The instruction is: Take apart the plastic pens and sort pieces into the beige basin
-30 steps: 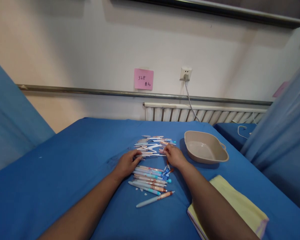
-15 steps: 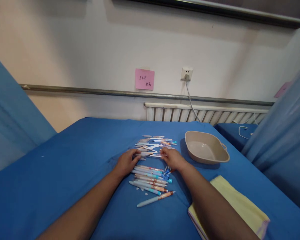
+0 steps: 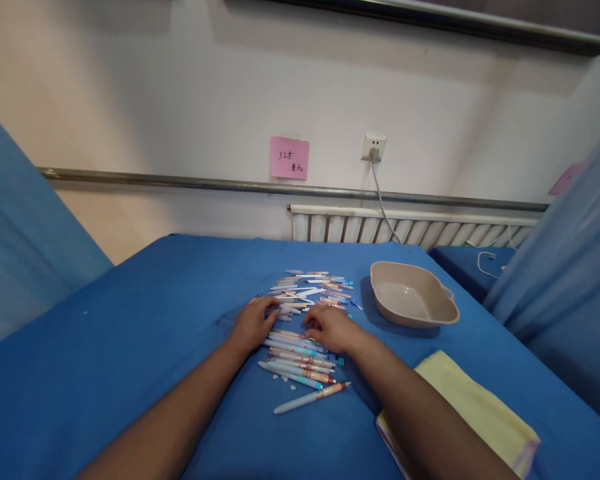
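Slim pale pens with orange, blue and teal parts lie crosswise in two groups on a blue-covered surface. My left hand (image 3: 253,325) curves its thumb and fingers round the left ends of several pens in the far group (image 3: 291,309). Bent over the gap between the groups is my right hand (image 3: 334,327), its fingers and thumb drawn together low over the near group (image 3: 300,361). What its fingertips pinch, if anything, is hidden. Thin white sticks (image 3: 307,293) cross among the far pens. One pen (image 3: 310,399) lies apart, closest to me.
A beige basin (image 3: 413,300) stands to the right of the pens. A folded yellow cloth (image 3: 465,407) lies under my right forearm. Small white bits (image 3: 283,379) are scattered by the near pens. Behind are a radiator (image 3: 350,227) and a plugged-in cable (image 3: 380,193).
My right hand has come left and nearer to me, off the right ends of the far pens, which now show. My left hand has barely moved.
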Demonstrator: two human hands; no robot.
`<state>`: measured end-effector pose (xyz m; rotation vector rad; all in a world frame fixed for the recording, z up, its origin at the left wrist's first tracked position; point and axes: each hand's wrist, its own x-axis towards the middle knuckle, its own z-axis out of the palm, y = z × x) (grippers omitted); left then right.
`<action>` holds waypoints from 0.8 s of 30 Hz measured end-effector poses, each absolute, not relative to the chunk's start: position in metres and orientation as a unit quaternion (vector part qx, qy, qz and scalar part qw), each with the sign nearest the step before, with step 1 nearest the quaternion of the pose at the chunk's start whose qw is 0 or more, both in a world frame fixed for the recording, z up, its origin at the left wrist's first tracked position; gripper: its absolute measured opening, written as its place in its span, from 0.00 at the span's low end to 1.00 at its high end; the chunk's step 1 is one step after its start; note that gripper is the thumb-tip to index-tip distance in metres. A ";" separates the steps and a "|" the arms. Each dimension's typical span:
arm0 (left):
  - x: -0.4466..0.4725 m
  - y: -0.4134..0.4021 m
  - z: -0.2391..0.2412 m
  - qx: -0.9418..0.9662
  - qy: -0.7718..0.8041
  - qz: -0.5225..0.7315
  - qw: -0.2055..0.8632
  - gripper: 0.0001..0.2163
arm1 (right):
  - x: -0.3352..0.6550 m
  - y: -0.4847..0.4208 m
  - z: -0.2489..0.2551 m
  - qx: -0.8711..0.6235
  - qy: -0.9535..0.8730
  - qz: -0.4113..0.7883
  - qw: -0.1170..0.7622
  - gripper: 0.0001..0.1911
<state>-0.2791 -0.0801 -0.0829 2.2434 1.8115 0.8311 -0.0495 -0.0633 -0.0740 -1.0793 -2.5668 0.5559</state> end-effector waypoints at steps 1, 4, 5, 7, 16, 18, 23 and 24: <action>-0.279 -0.080 -0.083 0.748 0.600 0.276 0.069 0.10 | -0.053 -0.066 -0.074 -0.363 -0.899 0.199 0.140 0.10; -0.278 -0.081 -0.083 0.752 0.591 0.283 0.067 0.10 | -0.056 -0.069 -0.074 -0.356 -0.909 0.180 0.122 0.08; -0.277 -0.082 -0.084 0.752 0.589 0.288 0.067 0.10 | -0.056 -0.068 -0.074 -0.359 -0.909 0.176 0.120 0.08; -0.276 -0.082 -0.084 0.753 0.583 0.298 0.072 0.10 | -0.052 -0.066 -0.074 -0.366 -0.905 0.179 0.123 0.08; -0.270 -0.091 -0.076 0.810 0.490 0.302 0.113 0.10 | -0.041 -0.048 -0.089 -0.396 -0.862 0.249 0.196 0.08; -0.270 -0.091 -0.075 0.814 0.482 0.301 0.117 0.10 | -0.042 -0.047 -0.092 -0.396 -0.852 0.269 0.211 0.09; -0.266 -0.091 -0.072 0.825 0.484 0.267 0.118 0.10 | -0.045 -0.045 -0.096 -0.378 -0.838 0.313 0.238 0.09; -0.265 -0.091 -0.071 0.826 0.489 0.254 0.117 0.11 | -0.046 -0.045 -0.096 -0.374 -0.835 0.321 0.243 0.08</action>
